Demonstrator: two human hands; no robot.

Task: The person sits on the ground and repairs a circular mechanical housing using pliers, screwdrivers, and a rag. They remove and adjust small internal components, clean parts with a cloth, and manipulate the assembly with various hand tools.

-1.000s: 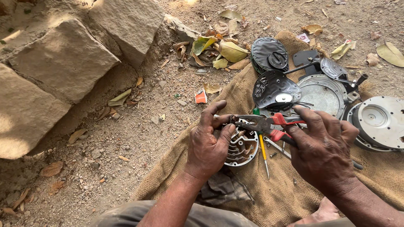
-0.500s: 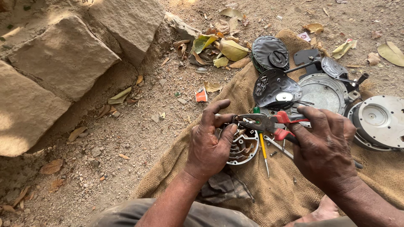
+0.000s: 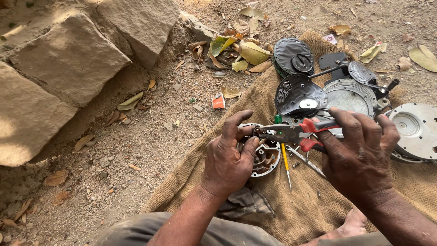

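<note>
My left hand [image 3: 230,159] grips a round metal housing [image 3: 265,157] with brown parts inside, held on the burlap sack [image 3: 291,214]. My right hand [image 3: 359,155] holds red-handled pliers [image 3: 291,133] whose jaws reach left onto the housing's top rim, close to my left thumb and fingers. A yellow-handled screwdriver [image 3: 286,164] and a thin metal tool [image 3: 304,159] lie on the sack just below the pliers.
Black diaphragm covers [image 3: 298,93], a round grey metal plate [image 3: 348,95] and a silver disc [image 3: 416,130] lie on the sack to the right. Large stone blocks [image 3: 68,59] stand at the left. Dry leaves [image 3: 236,48] and gravel cover the sandy ground.
The pliers have shifted slightly left onto the housing's rim. Both hands stay in nearly the same place.
</note>
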